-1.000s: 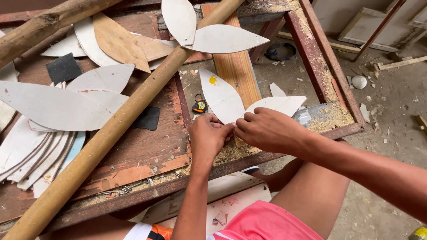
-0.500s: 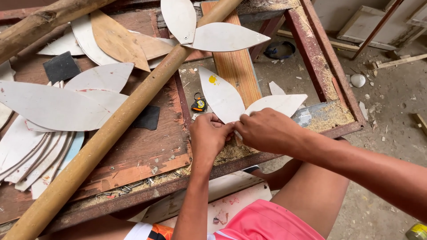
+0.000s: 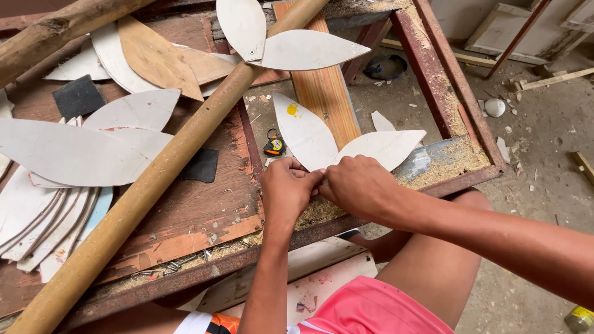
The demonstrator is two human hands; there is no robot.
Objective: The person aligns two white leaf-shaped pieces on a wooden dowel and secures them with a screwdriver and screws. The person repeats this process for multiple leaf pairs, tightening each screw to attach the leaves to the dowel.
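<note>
My left hand (image 3: pixel 286 188) and my right hand (image 3: pixel 354 184) meet at the near edge of a worn wooden workbench (image 3: pixel 204 216). Both pinch the joined tips of two white leaf-shaped cut-outs. One leaf piece (image 3: pixel 306 131) points up and left and carries a yellow spot. The other leaf piece (image 3: pixel 385 147) fans out to the right. Whatever sits between my fingertips is hidden by the fingers.
A long round wooden pole (image 3: pixel 167 164) lies diagonally across the bench. Several more white leaf shapes (image 3: pixel 68 151) are stacked at the left. A small yellow-black tape measure (image 3: pixel 275 145) lies by the leaves. A wooden plank (image 3: pixel 325 93) spans the gap. Sawdust (image 3: pixel 442 164) covers the rusty frame.
</note>
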